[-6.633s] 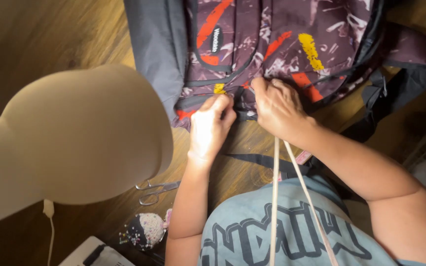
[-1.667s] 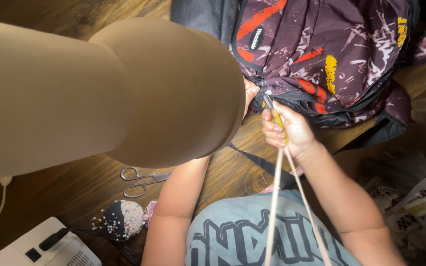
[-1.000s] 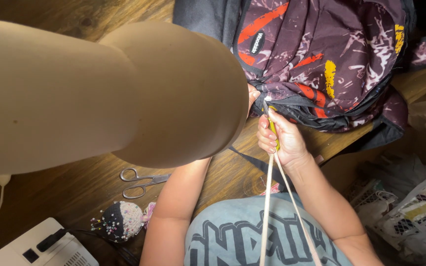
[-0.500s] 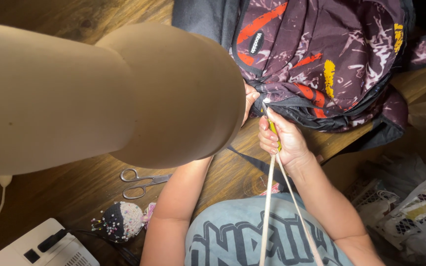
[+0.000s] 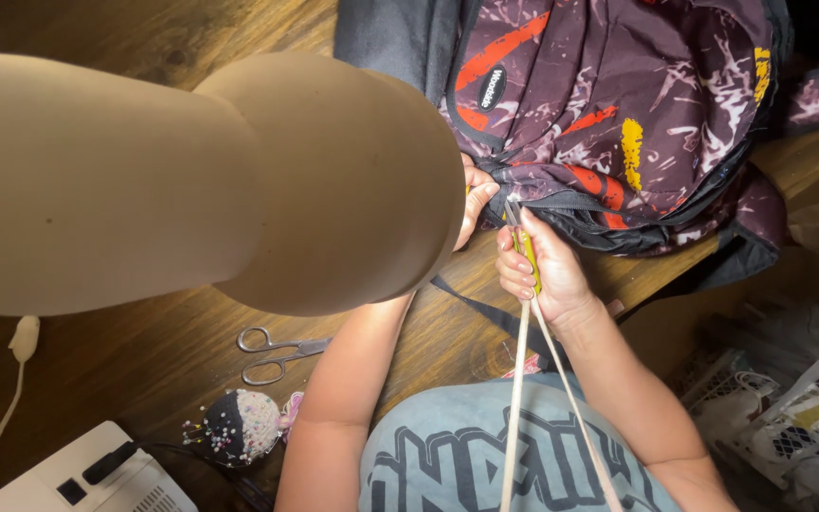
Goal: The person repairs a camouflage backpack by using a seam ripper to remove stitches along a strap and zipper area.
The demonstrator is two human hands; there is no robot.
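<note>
A dark maroon backpack (image 5: pixel 637 104) with red, yellow and white splashes lies on the wooden table (image 5: pixel 144 370). My right hand (image 5: pixel 552 280) is closed around a thin yellow-handled tool (image 5: pixel 526 251) whose metal tip touches the backpack's lower zipper seam. Only the fingers of my left hand (image 5: pixel 476 197) show; they pinch the backpack's edge just left of the tool. The rest of that hand is hidden behind a large beige lampshade (image 5: pixel 191 180).
Scissors (image 5: pixel 277 353) and a round pincushion (image 5: pixel 239 425) full of pins lie near my left forearm. A white device (image 5: pixel 97 479) sits at the bottom left. Two beige cords (image 5: pixel 516 408) hang over my right wrist. White baskets and bags (image 5: pixel 789 417) are at the right.
Earlier both hands worked bare on the backpack seam. The view has since shifted, the lampshade now covers most of my left hand, and my right hand holds the yellow tool, nearly still over the last second.
</note>
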